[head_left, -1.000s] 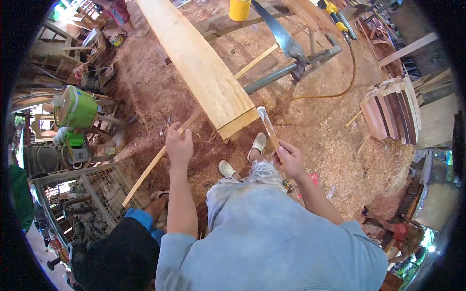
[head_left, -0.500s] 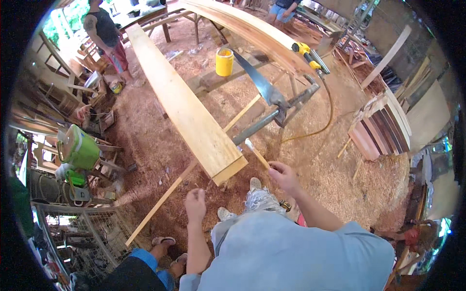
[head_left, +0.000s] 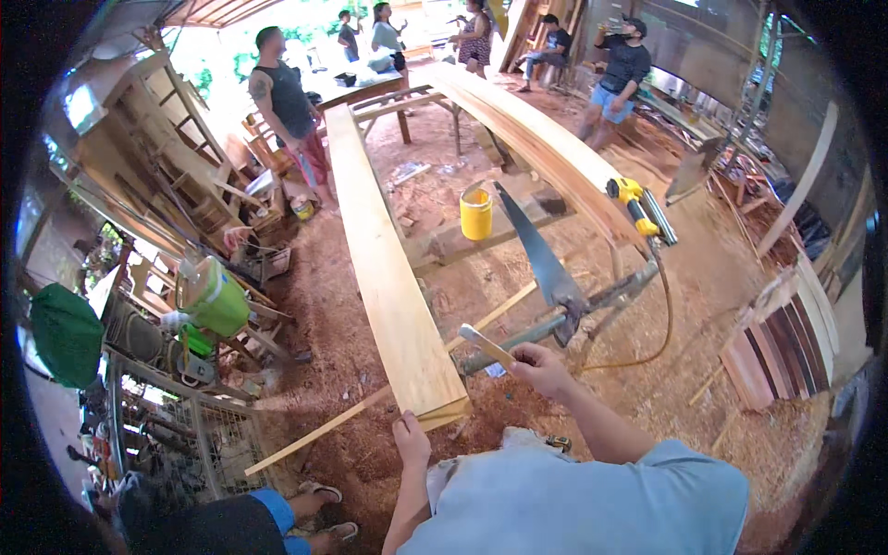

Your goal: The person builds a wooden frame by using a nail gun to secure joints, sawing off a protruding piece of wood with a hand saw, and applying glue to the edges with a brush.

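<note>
Shavings covered the floor of a cluttered workshop, where one long board stretched away from the worker, the left hand's fingers touching its near corner, though whether they gripped it could not be told. The right hand's fingers were clamped on one white-tipped stick, near the board's end. Beyond were one saw, one yellow tub and one yellow power tool, with six people farther back and a seventh at lower left.
</note>
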`<state>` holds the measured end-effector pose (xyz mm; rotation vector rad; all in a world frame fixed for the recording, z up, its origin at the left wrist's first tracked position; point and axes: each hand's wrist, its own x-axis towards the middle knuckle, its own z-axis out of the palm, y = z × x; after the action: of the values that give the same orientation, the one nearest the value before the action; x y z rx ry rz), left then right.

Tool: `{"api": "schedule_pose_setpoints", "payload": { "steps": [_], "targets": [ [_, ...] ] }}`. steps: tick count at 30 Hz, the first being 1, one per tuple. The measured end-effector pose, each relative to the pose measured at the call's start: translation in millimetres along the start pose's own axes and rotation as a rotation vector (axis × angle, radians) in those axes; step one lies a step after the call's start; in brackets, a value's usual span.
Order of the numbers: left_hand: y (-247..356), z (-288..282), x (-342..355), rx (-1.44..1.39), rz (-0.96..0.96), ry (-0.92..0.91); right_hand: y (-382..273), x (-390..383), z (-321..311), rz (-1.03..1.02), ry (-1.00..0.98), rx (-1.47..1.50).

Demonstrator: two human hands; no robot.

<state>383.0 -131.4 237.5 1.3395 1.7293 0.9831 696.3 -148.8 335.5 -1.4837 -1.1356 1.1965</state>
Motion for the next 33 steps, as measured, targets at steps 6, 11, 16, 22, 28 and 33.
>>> {"api": "schedule_pose_setpoints", "payload": {
  "steps": [6, 11, 16, 22, 28, 33],
  "targets": [
    [4.1, 8.9, -8.2, 0.06, -0.069, 0.119, 31.0, 17.4, -31.0, -0.08, -0.092, -0.224],
    [-12.0, 11.7, -14.2, -0.122, -0.092, 0.151, 32.7, 14.3, -32.2, -0.035, -0.156, -0.103],
    [-22.1, 16.9, -11.1, -0.204, -0.257, 0.152, 26.8, 19.8, -20.6, -0.07, -0.337, -0.454],
    [-8.2, 13.1, -24.4, -0.405, -0.057, 0.188, 28.3, 31.4, -15.3, -0.15, -0.45, -0.663],
    [-102.4, 6.5, -83.7, -1.003, -0.513, 0.093, 28.0, 38.8, -16.1, -0.181, -0.475, -0.726],
    [-227.5, 6.3, -208.2, -0.799, -0.921, 0.458, 26.6, 38.5, -7.8, -0.253, -0.493, -0.72]
  ]
}}
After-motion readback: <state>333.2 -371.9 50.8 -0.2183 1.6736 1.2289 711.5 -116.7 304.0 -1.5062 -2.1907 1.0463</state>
